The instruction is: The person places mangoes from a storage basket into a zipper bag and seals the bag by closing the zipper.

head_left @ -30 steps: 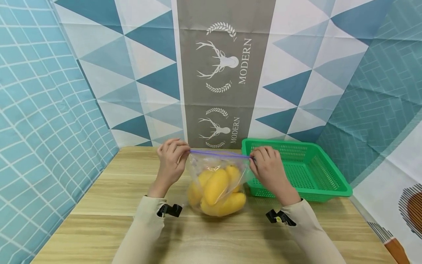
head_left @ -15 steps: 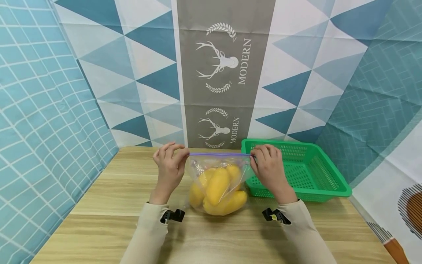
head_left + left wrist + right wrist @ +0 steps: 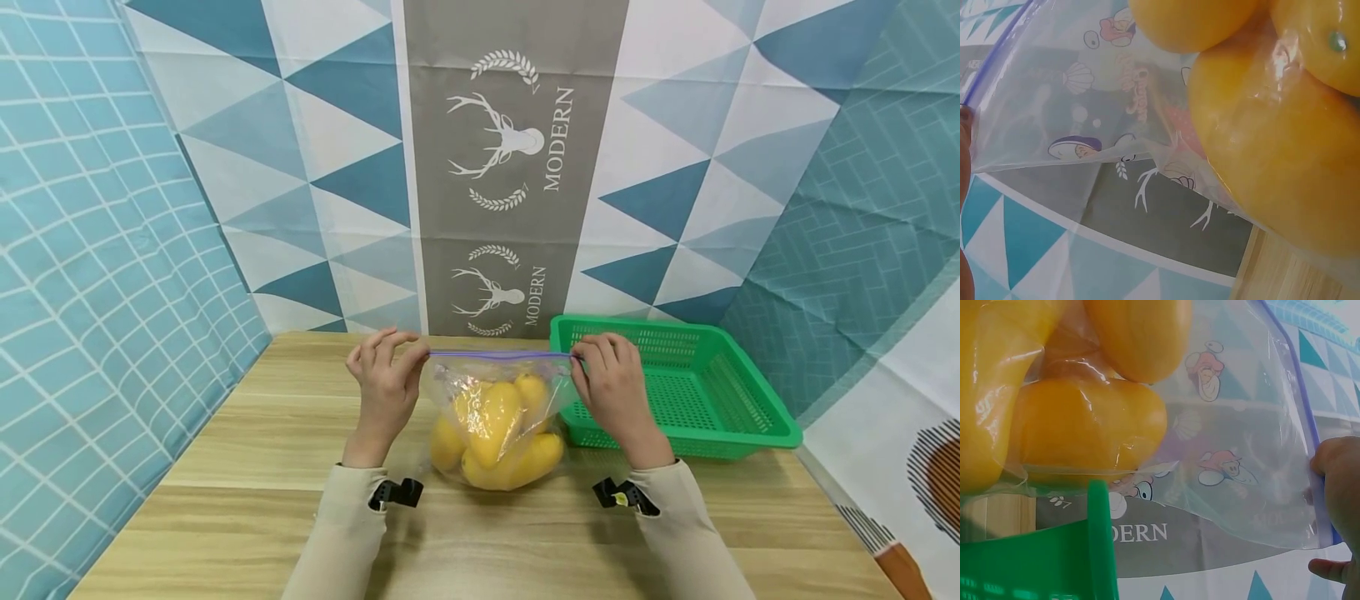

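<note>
A clear zip bag point(image 3: 450, 385) with a purple zip strip point(image 3: 498, 355) stands on the table, its top edge stretched straight between both hands. Several yellow mangoes point(image 3: 495, 421) fill its lower part. My left hand point(image 3: 385, 383) pinches the strip's left end between thumb and fingers; in the left wrist view only a sliver of that hand point(image 3: 965, 144) shows at the edge. The right hand point(image 3: 611, 383) pinches the other end. From the right wrist, the fingers point(image 3: 1338, 469) are seen at the bag's top corner, and cartoon prints point(image 3: 1207, 372) mark the plastic.
A green plastic basket point(image 3: 750, 379) with perforated sides stands at the back right, close behind the right hand. The wooden table point(image 3: 247, 467) meets a patterned cloth backdrop point(image 3: 360, 208) at the rear. A blue checked cloth point(image 3: 75, 292) hangs on the left.
Over the last second the left hand has shifted slightly down and left, and the zip strip has gone from slanted to nearly level. Both hands keep their grip on its ends.
</note>
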Demonstrator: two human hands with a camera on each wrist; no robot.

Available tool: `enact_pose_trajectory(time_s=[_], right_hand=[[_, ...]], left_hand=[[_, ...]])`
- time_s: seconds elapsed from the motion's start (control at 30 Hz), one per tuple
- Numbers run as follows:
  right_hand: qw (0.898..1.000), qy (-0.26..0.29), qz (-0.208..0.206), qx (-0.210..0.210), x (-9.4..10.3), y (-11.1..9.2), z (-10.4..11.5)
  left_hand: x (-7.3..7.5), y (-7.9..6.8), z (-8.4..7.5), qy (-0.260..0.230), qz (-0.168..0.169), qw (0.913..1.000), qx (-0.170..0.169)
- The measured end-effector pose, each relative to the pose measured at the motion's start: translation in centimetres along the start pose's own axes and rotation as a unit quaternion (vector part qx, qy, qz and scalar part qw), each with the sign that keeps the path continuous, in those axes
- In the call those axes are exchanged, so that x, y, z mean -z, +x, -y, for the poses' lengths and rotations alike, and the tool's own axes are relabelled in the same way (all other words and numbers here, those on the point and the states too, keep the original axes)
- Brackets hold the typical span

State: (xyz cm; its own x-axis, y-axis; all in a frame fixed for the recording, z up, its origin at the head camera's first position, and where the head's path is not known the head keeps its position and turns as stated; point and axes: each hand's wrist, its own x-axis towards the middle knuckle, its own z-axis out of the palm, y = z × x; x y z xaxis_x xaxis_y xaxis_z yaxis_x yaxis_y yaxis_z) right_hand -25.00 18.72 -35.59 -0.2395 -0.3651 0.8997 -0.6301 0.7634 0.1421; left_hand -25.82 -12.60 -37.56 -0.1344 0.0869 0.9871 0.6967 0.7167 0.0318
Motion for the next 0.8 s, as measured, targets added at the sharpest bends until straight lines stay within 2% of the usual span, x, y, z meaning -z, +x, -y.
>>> enact_pose_trajectory(time_s=[0.23,0.53,0.8], right_hand=[[1.0,0.003,0.004,0.008,-0.12,-0.14,0.01],[1.0,0.012,0.004,0.008,-0.08,-0.27,0.01],[1.0,0.012,0.011,0.01,0.03,-0.33,0.0]], left_hand=[[0.0,-0.14,0.08,-0.001,0.004,1.0,0.002],[0.11,-0.04,0.24,-0.006,0.033,0.9992,0.021],[0.19,-0.12,0.43,-0.012,0.036,0.999,0.025]])
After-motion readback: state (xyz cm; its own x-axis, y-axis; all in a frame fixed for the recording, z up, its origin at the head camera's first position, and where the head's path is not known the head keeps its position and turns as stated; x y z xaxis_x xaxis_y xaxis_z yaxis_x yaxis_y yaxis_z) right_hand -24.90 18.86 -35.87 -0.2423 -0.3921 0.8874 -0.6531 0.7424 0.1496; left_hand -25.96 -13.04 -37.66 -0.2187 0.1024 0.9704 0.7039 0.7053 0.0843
